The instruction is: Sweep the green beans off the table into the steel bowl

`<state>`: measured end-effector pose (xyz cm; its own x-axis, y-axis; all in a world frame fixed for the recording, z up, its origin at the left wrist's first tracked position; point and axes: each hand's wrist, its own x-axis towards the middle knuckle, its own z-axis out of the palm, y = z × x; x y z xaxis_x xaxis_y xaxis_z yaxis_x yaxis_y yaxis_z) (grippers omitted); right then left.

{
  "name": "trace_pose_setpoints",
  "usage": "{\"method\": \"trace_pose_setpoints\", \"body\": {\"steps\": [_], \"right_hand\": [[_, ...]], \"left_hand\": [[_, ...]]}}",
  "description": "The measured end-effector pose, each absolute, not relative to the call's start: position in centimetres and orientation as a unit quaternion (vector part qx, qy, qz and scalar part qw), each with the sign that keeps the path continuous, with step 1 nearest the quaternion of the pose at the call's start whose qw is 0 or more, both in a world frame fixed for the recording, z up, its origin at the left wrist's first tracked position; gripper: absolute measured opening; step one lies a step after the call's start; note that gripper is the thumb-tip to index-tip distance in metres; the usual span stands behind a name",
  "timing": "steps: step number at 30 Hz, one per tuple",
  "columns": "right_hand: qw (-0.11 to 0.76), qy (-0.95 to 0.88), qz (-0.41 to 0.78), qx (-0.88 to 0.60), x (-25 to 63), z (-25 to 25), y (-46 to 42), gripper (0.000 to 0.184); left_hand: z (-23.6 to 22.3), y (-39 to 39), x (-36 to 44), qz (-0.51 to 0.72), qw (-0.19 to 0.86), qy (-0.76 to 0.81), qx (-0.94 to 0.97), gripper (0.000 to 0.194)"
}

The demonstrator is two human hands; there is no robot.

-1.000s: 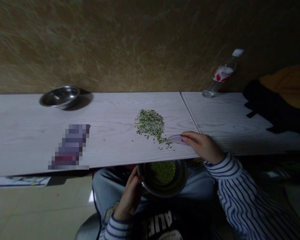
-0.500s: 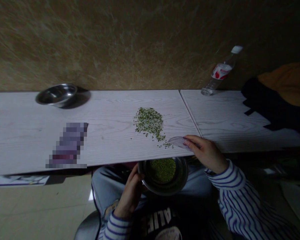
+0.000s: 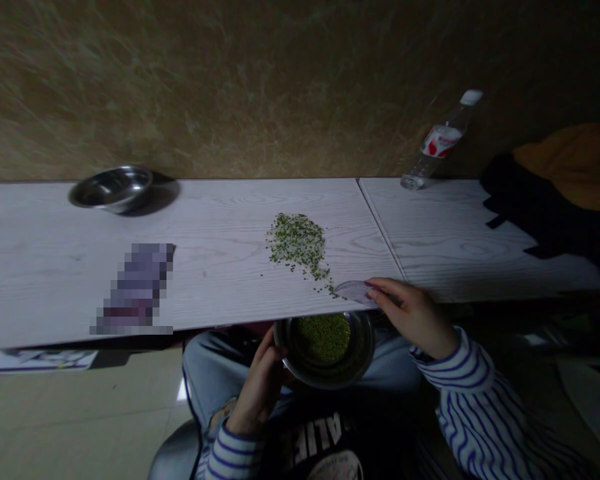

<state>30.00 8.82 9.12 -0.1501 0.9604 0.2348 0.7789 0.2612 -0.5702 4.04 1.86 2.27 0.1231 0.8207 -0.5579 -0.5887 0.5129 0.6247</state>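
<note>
My left hand [image 3: 261,383] grips the rim of a steel bowl [image 3: 367,360] at its left side, fingers wrapped round the edge. The bowl sits over my lap, just below the table edge, with mung beans [image 3: 325,338] in it. Between thumb and fingers of my right hand [image 3: 415,310] is a thin, clear half-round plastic piece [image 3: 355,291], lying low over the tabletop near the front edge. Its left tip touches or nearly touches a thin trail of green beans. That trail leads back to a loose spread of mung beans [image 3: 296,239] on the table.
A second steel bowl [image 3: 113,190] rests by the wall on the left. In front of it lies a pixelated flat object [image 3: 137,287]. A clear bottle [image 3: 440,141] with a white cap stands at the back right, near dark and orange cloth [image 3: 570,173]. A seam crosses the white table [image 3: 220,267].
My right hand has drawn the plastic piece slightly down toward the table's front edge. Fewer beans show at the trail's near end. The left hand keeps hold of the bowl.
</note>
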Motion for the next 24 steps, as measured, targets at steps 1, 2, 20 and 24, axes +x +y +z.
{"method": "trace_pose_setpoints", "body": {"steps": [1,2,20,24], "right_hand": [[0.284,-0.743,0.161,-0.585,29.9,9.2,8.8,0.023],[0.285,-0.743,0.161,-0.584,29.9,9.2,8.8,0.023],[0.280,-0.745,0.149,-0.587,29.5,9.1,10.1,0.025],[0.276,-0.747,0.165,-0.582,29.3,9.3,10.3,0.023]], "left_hand": [[2.2,1.8,4.0,0.476,0.739,0.459,0.127,0.049],[2.1,1.8,4.0,0.476,0.739,0.459,0.128,0.049],[2.0,1.9,3.8,0.476,0.738,0.461,0.125,0.057],[1.8,1.9,3.7,0.482,0.741,0.449,0.130,0.053]]}}
